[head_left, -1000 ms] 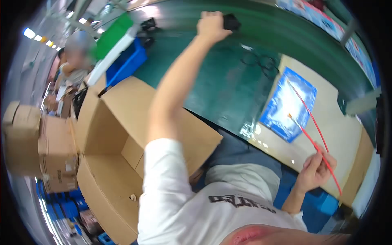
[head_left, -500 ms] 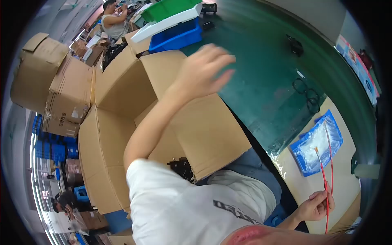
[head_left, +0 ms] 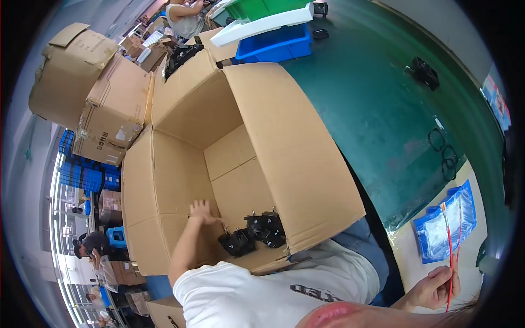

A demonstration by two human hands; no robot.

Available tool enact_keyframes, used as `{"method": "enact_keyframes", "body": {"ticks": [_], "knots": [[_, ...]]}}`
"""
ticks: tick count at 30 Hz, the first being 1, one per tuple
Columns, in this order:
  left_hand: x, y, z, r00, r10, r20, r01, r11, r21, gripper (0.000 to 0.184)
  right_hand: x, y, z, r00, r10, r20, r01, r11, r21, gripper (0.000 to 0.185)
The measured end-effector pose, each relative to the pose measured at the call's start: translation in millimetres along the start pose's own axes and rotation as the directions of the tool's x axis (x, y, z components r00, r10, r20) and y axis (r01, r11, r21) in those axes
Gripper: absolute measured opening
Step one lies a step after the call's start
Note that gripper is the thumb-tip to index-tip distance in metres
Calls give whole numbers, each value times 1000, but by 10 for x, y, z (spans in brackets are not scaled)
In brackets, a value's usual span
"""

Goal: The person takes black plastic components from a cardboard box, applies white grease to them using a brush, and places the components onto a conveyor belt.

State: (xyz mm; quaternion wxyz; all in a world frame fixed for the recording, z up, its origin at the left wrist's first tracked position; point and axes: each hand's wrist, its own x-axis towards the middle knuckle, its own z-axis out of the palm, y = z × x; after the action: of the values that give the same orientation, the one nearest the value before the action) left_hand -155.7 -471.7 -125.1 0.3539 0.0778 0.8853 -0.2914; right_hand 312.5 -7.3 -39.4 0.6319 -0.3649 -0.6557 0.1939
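My left hand [head_left: 204, 212] is inside a large open cardboard box [head_left: 322, 180], its fingers spread and nothing visible in them. Just beside it, on the box's bottom, lie several black mechanical parts [head_left: 238, 242]. At the lower right my right hand [head_left: 437, 288] is closed around a red-handled brush [head_left: 449, 240], bristles pointing away from me. A second thin red stem runs alongside the brush; its kind is unclear. Beyond the bristles, a blue-edged plastic packet [head_left: 435, 232] with a pale middle lies on a light board [head_left: 404, 251].
Black rings [head_left: 448, 161] and a black part [head_left: 425, 72] lie on the green table [head_left: 361, 115]. A blue bin [head_left: 276, 45], white foam and a green bin stand at the back. Stacked cartons [head_left: 115, 104] rise at the left. Other people are at work farther off.
My left hand has come down from above the box flap into the box, near the black parts. My right hand still holds the brush. The camera view has shifted.
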Motion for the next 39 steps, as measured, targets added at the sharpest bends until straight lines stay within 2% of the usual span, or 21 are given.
{"method": "enact_keyframes", "body": {"ticks": [1, 3, 5, 8, 11, 12, 14, 17, 20, 23, 26, 29, 32, 35, 39], "knots": [[3, 79, 87, 997, 45, 68, -41, 997, -58, 133, -17, -1, -21, 1000, 2, 6, -2, 1000, 6, 12], [645, 98, 773, 983, 113, 144, -77, 969, -234, 132, -32, 1, -53, 1000, 7, 2, -7, 1000, 7, 11], [805, 258, 1036, 914, 193, 358, -81, 949, -305, 126, -50, 5, -78, 1000, 16, -26, -16, 1000, -10, 11], [557, 595, 1316, 998, -47, 51, 64, 904, -424, 118, -61, 24, -196, 1000, 9, 5, -9, 996, -91, 11], [638, 573, 1494, 998, 53, -26, -59, 921, -385, 98, -36, -43, -151, 1000, -7, 24, 9, 996, -92, 12], [584, 551, 1376, 984, 139, 110, -66, 864, -499, 93, -45, -28, -157, 1000, -10, 20, 12, 996, -88, 12], [396, 445, 1044, 880, 337, 334, -7, 713, -702, 84, -55, 1, -141, 1000, -12, 17, 13, 997, -71, 12], [538, 311, 1270, 887, 430, 170, -188, 670, -719, 52, -37, -28, -58, 1000, -9, 17, 10, 998, -59, 12], [761, 191, 1454, 850, 503, 156, -177, 551, -816, 38, -33, -16, -58, 999, -30, 27, 33, 996, -85, 12], [476, 191, 1099, 799, 546, 252, -220, 656, -722, 38, -30, 24, -94, 1000, -17, 5, 17, 996, -86, 12], [241, 276, 765, 842, 420, 339, -98, 737, -669, 44, -55, 40, -95, 999, 25, -40, -27, 998, -50, 12], [174, 299, 613, 841, 398, 366, -105, 784, -612, 55, -89, 110, -148, 999, 10, -30, -12, 999, -42, 12], [339, 152, 770, 779, 451, 435, -135, 800, -585, 76, -77, 134, -194, 998, 22, -52, -25, 999, -47, 12], [55, 245, 647, 789, 460, 407, -300, 867, -398, 97, -105, 187, -254, 993, 70, -97, -68, 998, 16, 15], [-282, 433, 478, 834, 414, 366, -399, 909, -120, 107, -149, 204, -311, 989, 88, -118, -92, 995, -25, 14]]}}
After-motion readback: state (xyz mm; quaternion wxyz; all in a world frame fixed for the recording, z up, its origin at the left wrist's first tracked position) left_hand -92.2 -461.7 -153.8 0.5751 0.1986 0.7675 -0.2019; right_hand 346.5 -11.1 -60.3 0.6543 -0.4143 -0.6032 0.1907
